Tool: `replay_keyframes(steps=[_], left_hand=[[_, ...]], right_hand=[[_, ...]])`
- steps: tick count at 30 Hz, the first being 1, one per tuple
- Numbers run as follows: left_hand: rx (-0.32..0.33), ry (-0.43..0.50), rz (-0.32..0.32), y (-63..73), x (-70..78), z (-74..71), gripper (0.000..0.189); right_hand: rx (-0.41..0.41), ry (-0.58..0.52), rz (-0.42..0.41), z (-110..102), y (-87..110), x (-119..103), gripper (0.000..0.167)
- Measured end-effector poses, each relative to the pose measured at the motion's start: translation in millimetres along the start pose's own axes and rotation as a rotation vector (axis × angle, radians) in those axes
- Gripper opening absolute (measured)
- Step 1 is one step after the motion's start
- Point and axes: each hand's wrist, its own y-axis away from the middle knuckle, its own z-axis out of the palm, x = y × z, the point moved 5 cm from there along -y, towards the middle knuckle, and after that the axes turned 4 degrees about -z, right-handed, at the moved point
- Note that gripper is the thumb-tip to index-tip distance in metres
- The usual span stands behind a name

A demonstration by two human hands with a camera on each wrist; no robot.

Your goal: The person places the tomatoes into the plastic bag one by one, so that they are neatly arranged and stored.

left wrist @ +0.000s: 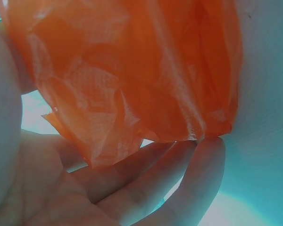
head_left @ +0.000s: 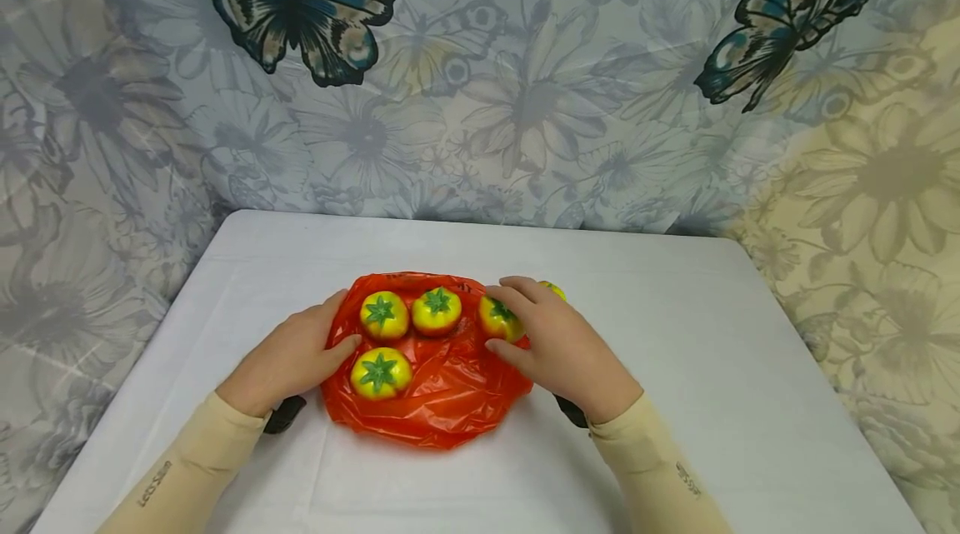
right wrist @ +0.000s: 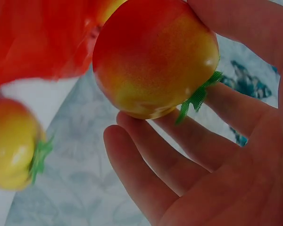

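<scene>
A red plastic bag (head_left: 457, 401) lies spread on the table, and three yellow-and-red artificial tomatoes (head_left: 381, 373) with green star-shaped leaves sit on its left half. At the bag's left edge, my left hand (head_left: 300, 351) grips the plastic, thumb over the rim and fingers on the outer side. My right hand (head_left: 558, 346) holds another artificial tomato (right wrist: 153, 56) between thumb and fingers, over the bag's right edge. One more tomato (head_left: 553, 290) shows just past the right hand's fingers, mostly hidden by it; the right wrist view shows this tomato (right wrist: 14, 146) outside the bag.
A white-covered table (head_left: 675, 334) carries the bag near its middle. Behind it hangs a floral cloth (head_left: 525, 142) with large butterflies, which also runs along both sides. Long cream sleeves cover both forearms.
</scene>
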Motion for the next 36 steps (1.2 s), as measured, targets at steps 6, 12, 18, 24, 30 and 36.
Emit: replay_keyframes(steps=[6, 12, 18, 24, 30, 36], left_hand=[[0.000, 0.001, -0.006, -0.9, -0.8, 0.4, 0.078], [-0.006, 0.000, -0.015, -1.1, -2.2, 0.8, 0.078], [0.003, -0.001, -0.009, -1.8, -1.4, 0.0, 0.077], [-0.001, -0.012, -0.014, -1.8, -1.4, 0.9, 0.078], [0.000, -0.007, -0.014, -2.0, -1.2, 1.1, 0.077], [-0.004, 0.003, -0.018, -0.6, -3.1, 1.0, 0.078]], right_hand=[[-0.039, -0.006, -0.045, 12.1, -6.8, -16.6, 0.063], [-0.091, 0.019, -0.067, 25.2, -8.4, -28.4, 0.064], [-0.145, 0.010, -0.095, 39.1, -9.2, -37.5, 0.064], [-0.184, 0.001, -0.120, 50.5, -8.8, -43.7, 0.064], [-0.202, 0.009, -0.132, 56.6, -8.3, -46.5, 0.064], [-0.200, 0.018, -0.163, 60.8, -8.3, -50.3, 0.062]])
